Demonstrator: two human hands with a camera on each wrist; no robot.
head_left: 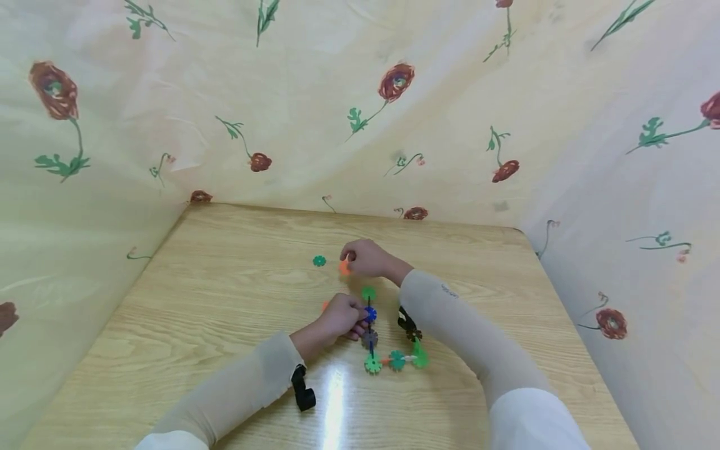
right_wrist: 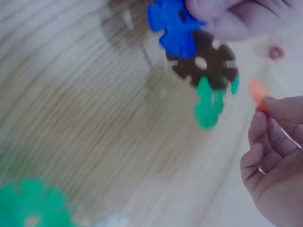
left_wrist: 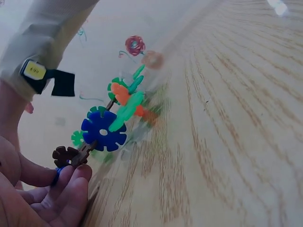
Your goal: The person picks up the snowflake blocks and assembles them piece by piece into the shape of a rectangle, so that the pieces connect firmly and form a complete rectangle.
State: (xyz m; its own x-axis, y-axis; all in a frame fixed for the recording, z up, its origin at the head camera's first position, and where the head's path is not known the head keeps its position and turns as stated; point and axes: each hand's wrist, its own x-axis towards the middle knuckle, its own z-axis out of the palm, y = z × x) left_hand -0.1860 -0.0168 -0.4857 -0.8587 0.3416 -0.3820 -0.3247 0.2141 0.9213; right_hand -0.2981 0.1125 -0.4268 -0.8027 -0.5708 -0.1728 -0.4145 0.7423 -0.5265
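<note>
Fingers of the left hand (head_left: 340, 315) curl around one end of a chain of plastic snowflake discs (head_left: 388, 340), which lies on the wooden counter (head_left: 225, 300). The hand pinches it near a blue disc (head_left: 370, 314) and a brown disc (left_wrist: 66, 155). Beyond the chain, the right hand (head_left: 365, 257) pinches a single orange disc (head_left: 344, 267) between its fingertips, just above the counter. One loose green disc (head_left: 319, 260) lies on the counter just beside the orange disc, on its left. Flowered cloth (head_left: 360, 106) hangs behind the counter. A yellow label (left_wrist: 34, 70) sits on the wrist strap beyond the chain, but its writing is too small to read.
</note>
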